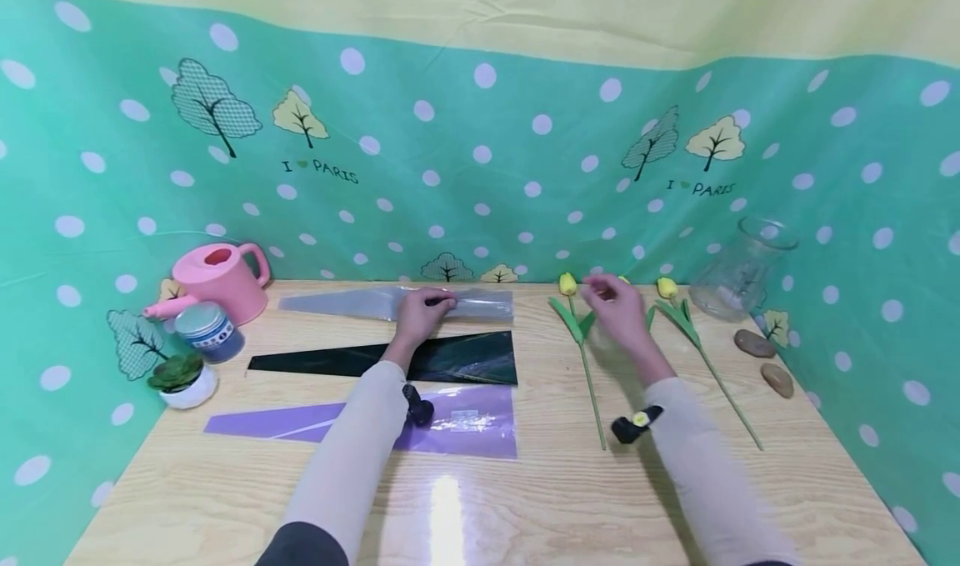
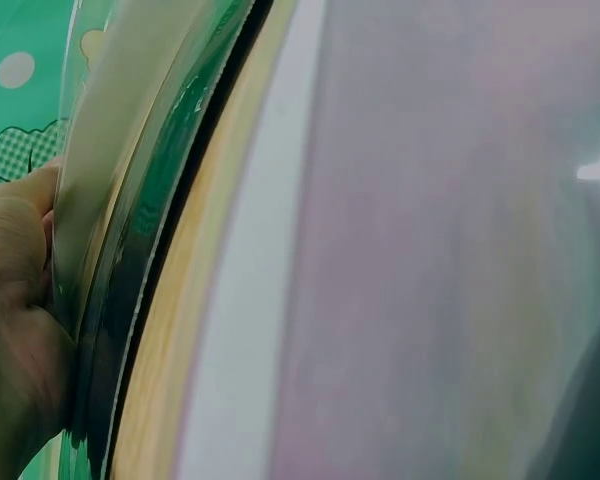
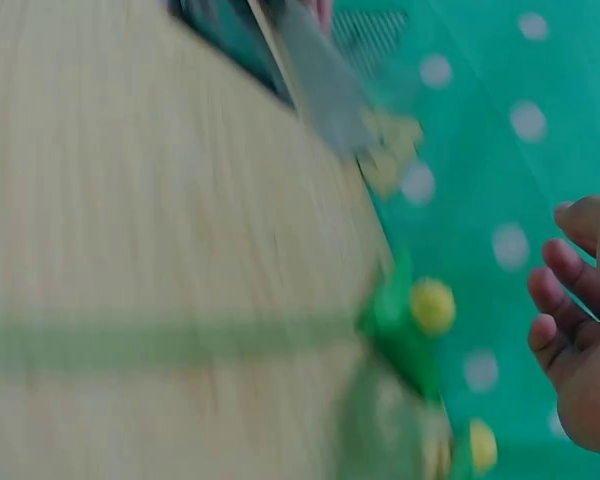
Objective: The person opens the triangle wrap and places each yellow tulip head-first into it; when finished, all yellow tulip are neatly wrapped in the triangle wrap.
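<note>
My left hand (image 1: 422,314) is at the grey translucent flower sleeve (image 1: 341,303), which lies farthest back. Its thumb and index finger appear to pinch the film; the fingertips are hard to make out. Under that forearm are a black flower sleeve (image 1: 468,358) and a purple one (image 1: 480,424). To the right, my right hand (image 1: 618,309) hovers above the tulips, holding nothing, its fingers loosely bent in the right wrist view. A yellow tulip (image 1: 567,284) lies left of it and another tulip (image 1: 667,288) right of it. A third tulip (image 1: 624,280) is mostly hidden behind this hand.
At the left stand a pink watering can (image 1: 225,281), a blue-labelled jar (image 1: 210,333) and a potted succulent (image 1: 187,383). A glass vase (image 1: 735,278) and two stones (image 1: 754,343) are on the right. A dotted green curtain (image 1: 480,182) hangs behind the wooden table (image 1: 570,508).
</note>
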The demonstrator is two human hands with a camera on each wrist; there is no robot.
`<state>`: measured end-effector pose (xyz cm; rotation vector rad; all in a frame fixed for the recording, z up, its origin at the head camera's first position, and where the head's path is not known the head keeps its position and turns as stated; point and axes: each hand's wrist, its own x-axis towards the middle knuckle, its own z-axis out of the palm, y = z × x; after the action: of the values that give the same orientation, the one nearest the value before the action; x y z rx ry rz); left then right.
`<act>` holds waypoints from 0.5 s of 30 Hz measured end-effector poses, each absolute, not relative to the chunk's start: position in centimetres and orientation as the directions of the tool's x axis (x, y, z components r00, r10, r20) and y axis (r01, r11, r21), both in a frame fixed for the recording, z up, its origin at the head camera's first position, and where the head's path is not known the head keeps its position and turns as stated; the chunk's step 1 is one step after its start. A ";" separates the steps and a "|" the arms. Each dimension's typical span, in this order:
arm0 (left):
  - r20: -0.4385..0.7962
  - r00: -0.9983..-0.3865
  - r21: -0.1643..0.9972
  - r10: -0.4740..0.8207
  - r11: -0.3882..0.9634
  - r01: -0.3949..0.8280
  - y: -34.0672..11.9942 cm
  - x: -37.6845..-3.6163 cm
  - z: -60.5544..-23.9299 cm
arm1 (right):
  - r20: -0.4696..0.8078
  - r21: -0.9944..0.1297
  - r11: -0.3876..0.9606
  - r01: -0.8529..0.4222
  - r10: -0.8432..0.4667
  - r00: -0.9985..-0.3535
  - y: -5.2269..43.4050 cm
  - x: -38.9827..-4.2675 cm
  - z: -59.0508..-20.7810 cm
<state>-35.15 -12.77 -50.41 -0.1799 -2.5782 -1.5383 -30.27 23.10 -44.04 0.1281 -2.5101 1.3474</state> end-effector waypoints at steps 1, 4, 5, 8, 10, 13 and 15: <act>0.177 -0.983 0.865 0.035 0.471 0.173 -12.8 -35.2 -50.5 | 0.297 -0.796 0.569 -0.206 0.071 -0.952 24.4 -29.8 -44.2; 0.182 -0.983 0.867 0.037 0.466 0.178 -12.9 -35.2 -50.6 | 0.282 -0.790 0.593 -0.156 0.126 -0.951 28.1 -28.4 -44.7; 0.183 -0.982 0.868 0.035 0.464 0.178 -12.9 -35.3 -50.6 | 0.281 -0.786 0.603 -0.140 0.145 -0.949 29.3 -27.9 -44.9; 0.177 -0.984 0.873 0.029 0.456 0.170 -12.9 -35.2 -50.6 | 0.255 -0.778 0.622 -0.081 0.195 -0.947 32.8 -26.2 -45.5; 0.170 -0.985 0.880 0.026 0.446 0.164 -12.8 -35.2 -50.6 | 0.231 -0.771 0.636 -0.041 0.219 -0.948 34.8 -25.1 -45.9; 0.164 -0.986 0.890 0.028 0.428 0.160 -12.8 -35.2 -50.5 | 0.191 -0.757 0.653 0.018 0.248 -0.950 37.2 -23.7 -46.6; 0.163 -0.986 0.892 0.031 0.422 0.160 -12.9 -35.1 -50.5 | 0.176 -0.739 0.671 0.056 0.272 -0.946 38.5 -23.0 -47.2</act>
<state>-35.13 -12.88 -50.50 -0.1719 -2.5450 -1.6170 -22.98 38.47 -47.16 -0.2625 -2.6152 1.1441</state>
